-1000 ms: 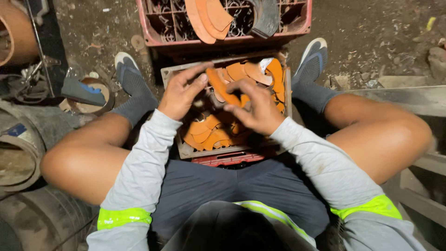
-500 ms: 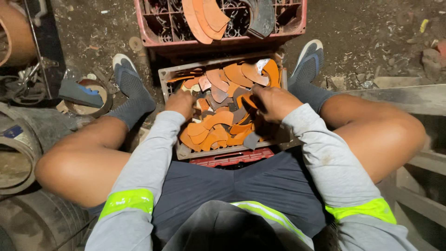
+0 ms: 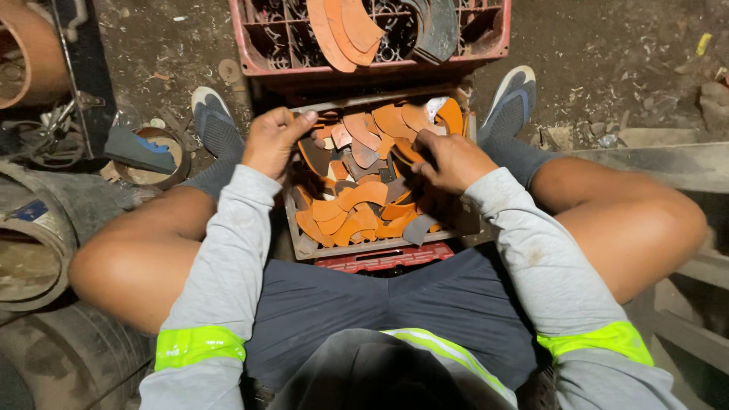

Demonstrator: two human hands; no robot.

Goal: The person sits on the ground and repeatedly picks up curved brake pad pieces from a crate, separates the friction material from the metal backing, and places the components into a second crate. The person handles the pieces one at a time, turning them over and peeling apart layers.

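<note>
Left hand (image 3: 275,140) curls on the grey crate (image 3: 304,244) rim; right hand (image 3: 448,159) pinches, seemingly, one orange curved offcut (image 3: 363,194): thin, stiff, light, best edge-gripped.

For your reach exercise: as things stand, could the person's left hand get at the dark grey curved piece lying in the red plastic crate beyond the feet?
Probably yes. The left hand rests at the near grey crate's edge; nothing blocks the way to the dark grey curved piece in the red plastic crate, though it needs a forward, crosswise stretch.
</note>
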